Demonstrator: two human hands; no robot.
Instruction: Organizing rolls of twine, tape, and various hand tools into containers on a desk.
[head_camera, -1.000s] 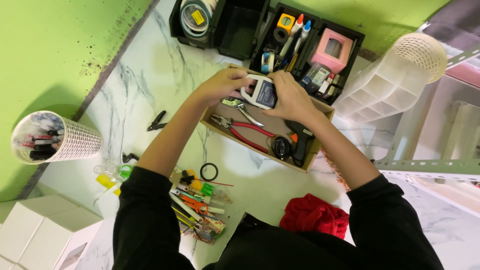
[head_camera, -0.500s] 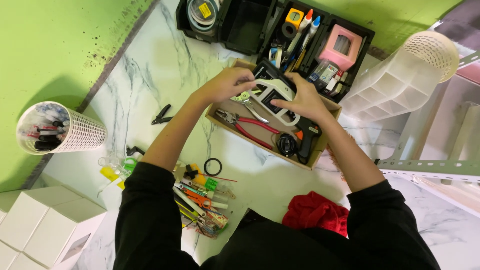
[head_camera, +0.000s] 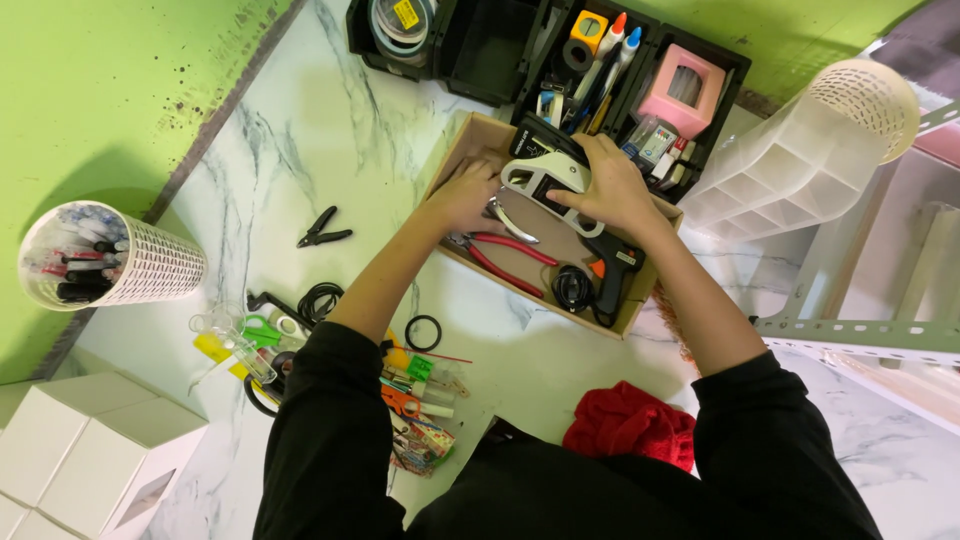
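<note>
- Right hand (head_camera: 612, 185): I see it closed around a white handheld tool (head_camera: 545, 178) with a grey trigger, fingers wrapped over its top; the tool sits above the far end of the wooden tray (head_camera: 640, 300).
- Left hand (head_camera: 465, 195): fingers curled down inside the same tray, just beside the tool's near end, touching a curved metal piece (head_camera: 512, 222); I cannot tell whether it actually pinches it.
- Tray contents: red-handled pliers (head_camera: 505, 262), a black glue gun (head_camera: 610, 275), a coiled black cord (head_camera: 572, 287).
- Behind the tray: black compartment organiser (head_camera: 735, 65) with markers, a pink box (head_camera: 680, 92), tape rolls.
- Marble surface (head_camera: 300, 150): small black cutters (head_camera: 322, 230), a black ring (head_camera: 423, 333), a heap of scissors and pens (head_camera: 415, 395), a mesh pen cup (head_camera: 105, 255) lying on its side, red cloth (head_camera: 630, 425).
</note>
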